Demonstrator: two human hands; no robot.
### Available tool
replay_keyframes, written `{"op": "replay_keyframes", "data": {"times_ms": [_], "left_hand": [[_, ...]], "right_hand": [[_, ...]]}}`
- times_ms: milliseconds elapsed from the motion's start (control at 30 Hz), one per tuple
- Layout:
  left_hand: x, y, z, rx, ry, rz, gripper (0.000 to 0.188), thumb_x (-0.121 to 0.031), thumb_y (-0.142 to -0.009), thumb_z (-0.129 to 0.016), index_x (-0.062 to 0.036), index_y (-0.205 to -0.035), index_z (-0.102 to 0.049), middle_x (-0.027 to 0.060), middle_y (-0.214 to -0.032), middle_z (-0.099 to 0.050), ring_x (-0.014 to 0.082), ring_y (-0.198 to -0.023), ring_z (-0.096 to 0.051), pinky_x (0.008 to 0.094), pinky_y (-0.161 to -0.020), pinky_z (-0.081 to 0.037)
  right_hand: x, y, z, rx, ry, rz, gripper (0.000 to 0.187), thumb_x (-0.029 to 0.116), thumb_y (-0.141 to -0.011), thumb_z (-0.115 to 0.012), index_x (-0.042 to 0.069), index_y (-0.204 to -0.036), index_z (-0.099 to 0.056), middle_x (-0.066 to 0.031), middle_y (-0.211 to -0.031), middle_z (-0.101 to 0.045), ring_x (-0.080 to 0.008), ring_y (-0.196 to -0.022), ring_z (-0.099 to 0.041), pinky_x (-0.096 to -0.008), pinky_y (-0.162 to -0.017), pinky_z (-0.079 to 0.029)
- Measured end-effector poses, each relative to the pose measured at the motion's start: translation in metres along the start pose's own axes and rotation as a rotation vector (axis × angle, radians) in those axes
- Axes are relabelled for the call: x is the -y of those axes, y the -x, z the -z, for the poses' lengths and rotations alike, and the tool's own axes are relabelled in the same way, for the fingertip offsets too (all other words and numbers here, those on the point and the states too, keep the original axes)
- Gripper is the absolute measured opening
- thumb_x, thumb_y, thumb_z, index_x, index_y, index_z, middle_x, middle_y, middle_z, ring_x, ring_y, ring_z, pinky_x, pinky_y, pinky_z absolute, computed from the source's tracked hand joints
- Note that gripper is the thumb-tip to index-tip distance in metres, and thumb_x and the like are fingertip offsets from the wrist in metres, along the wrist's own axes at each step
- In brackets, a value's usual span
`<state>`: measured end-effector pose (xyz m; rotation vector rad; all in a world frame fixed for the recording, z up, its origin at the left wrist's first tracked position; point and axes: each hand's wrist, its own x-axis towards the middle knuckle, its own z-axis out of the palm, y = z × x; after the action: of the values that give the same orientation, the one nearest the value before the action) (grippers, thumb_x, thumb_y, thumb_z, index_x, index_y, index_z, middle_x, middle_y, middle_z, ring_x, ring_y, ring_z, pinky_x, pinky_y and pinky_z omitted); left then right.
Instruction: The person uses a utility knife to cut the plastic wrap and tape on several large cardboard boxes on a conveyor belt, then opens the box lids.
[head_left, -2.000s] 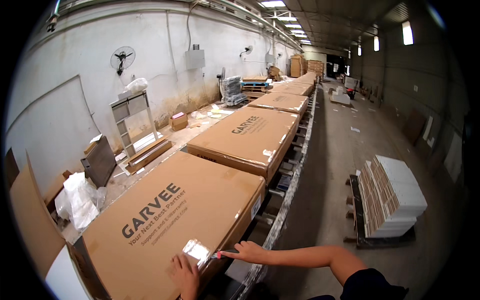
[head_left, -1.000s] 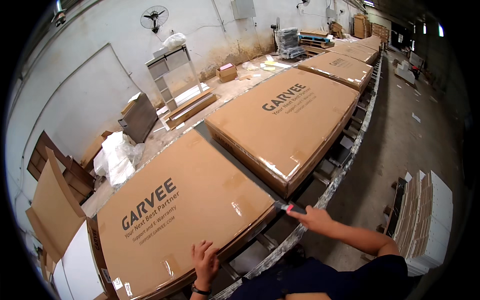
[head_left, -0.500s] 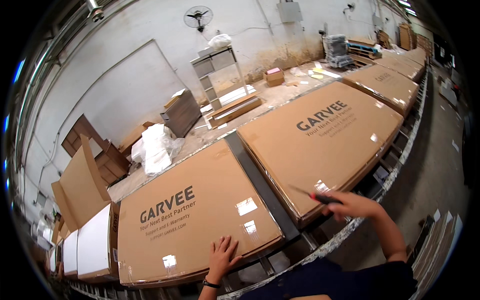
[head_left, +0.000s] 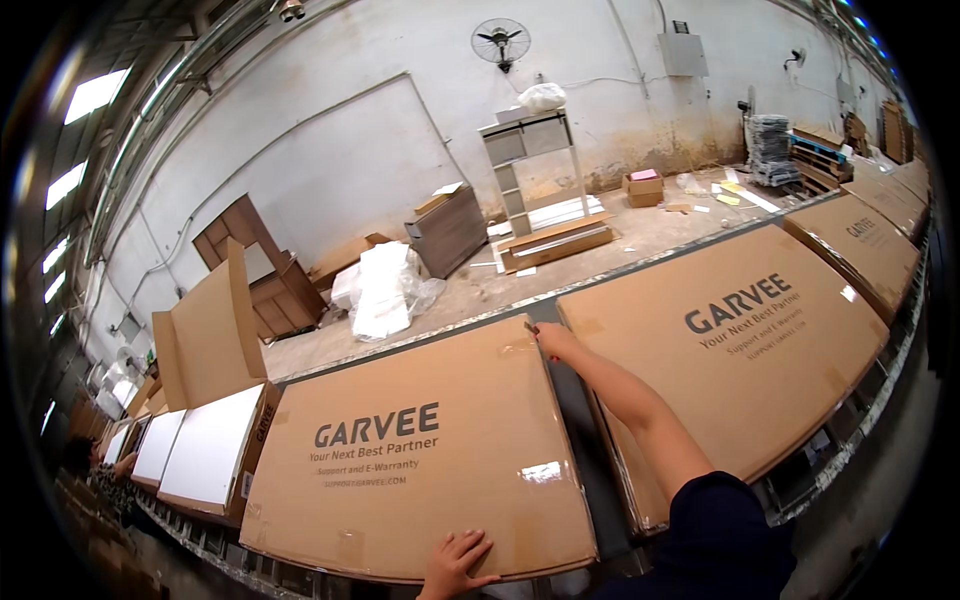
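In front of me lies a large flat cardboard box (head_left: 400, 510) with dark printing and clear tape along its edges. My left hand (head_left: 458, 566) rests on its near edge, fingers spread on the cardboard. My right arm reaches across to the box's far right corner. There my right hand (head_left: 555, 342) is closed around a slim tool (head_left: 531, 327) with a dark handle. Its tip is at the taped corner; whether it pierces the tape I cannot tell. To the right, past a dark gap, lies a second flat box (head_left: 650, 345), under my forearm.
More flat boxes (head_left: 862, 245) continue along the conveyor (head_left: 800, 490) at the far right. To the left stands an open box (head_left: 215, 450) with white panels and a raised flap. A person (head_left: 100, 472) works beyond it. Behind lie white wrapping (head_left: 385, 290) and a shelf frame (head_left: 540, 180).
My right hand has moved with the tool from above the right box's near side to the front box's far right corner. My left hand stays on the near edge. The view has shifted left.
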<state>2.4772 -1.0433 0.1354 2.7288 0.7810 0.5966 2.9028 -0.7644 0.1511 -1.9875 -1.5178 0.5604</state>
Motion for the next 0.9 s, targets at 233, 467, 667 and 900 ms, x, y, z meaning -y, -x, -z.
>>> {"op": "replay_keyframes", "data": {"times_ms": [233, 467, 667, 900], "left_hand": [[0.007, -0.003, -0.004, 0.017, 0.035, 0.062, 0.062, -0.043, -0.067, -0.074, -0.0087, -0.116, -0.059, 0.0114, -0.126, -0.053, 0.0303, -0.118, -0.047, 0.0473, -0.102, -0.034], [0.009, -0.01, 0.001, 0.038, 0.064, 0.081, 0.061, -0.044, -0.068, -0.074, -0.0086, -0.116, -0.059, 0.0129, -0.126, -0.052, 0.0309, -0.119, -0.047, 0.0475, -0.102, -0.033], [0.003, -0.006, 0.004, 0.045, -0.045, 0.091, 0.064, -0.046, -0.068, -0.073, -0.0076, -0.117, -0.058, 0.0128, -0.125, -0.052, 0.0318, -0.119, -0.045, 0.0478, -0.102, -0.033], [-0.003, 0.0, -0.004, -0.008, 0.041, 0.053, 0.061, -0.044, -0.069, -0.071, -0.0065, -0.116, -0.058, 0.014, -0.122, -0.053, 0.033, -0.116, -0.046, 0.0484, -0.099, -0.035]], "right_hand": [[-0.015, -0.058, -0.016, -0.138, 0.16, -0.074, 0.03, 0.019, -0.09, -0.04, 0.001, -0.1, -0.062, -0.0241, -0.103, -0.062, -0.0324, -0.1, -0.061, -0.045, -0.083, -0.049], [-0.034, -0.085, -0.003, 0.1, 0.009, -0.048, 0.02, 0.009, -0.088, -0.043, 0.003, -0.099, -0.058, -0.0168, -0.066, -0.062, -0.0252, -0.042, -0.059, -0.0349, -0.036, -0.046], [0.03, -0.104, 0.017, 0.398, 0.286, -0.158, 0.016, 0.011, -0.088, -0.047, 0.001, -0.093, -0.059, -0.0138, -0.064, -0.061, -0.0221, -0.046, -0.059, -0.0341, -0.041, -0.048], [0.041, -0.072, 0.03, 0.726, 0.388, -0.379, 0.015, 0.013, -0.088, -0.049, 0.004, -0.088, -0.06, -0.0106, -0.067, -0.062, -0.0191, -0.052, -0.06, -0.0325, -0.047, -0.049]]}}
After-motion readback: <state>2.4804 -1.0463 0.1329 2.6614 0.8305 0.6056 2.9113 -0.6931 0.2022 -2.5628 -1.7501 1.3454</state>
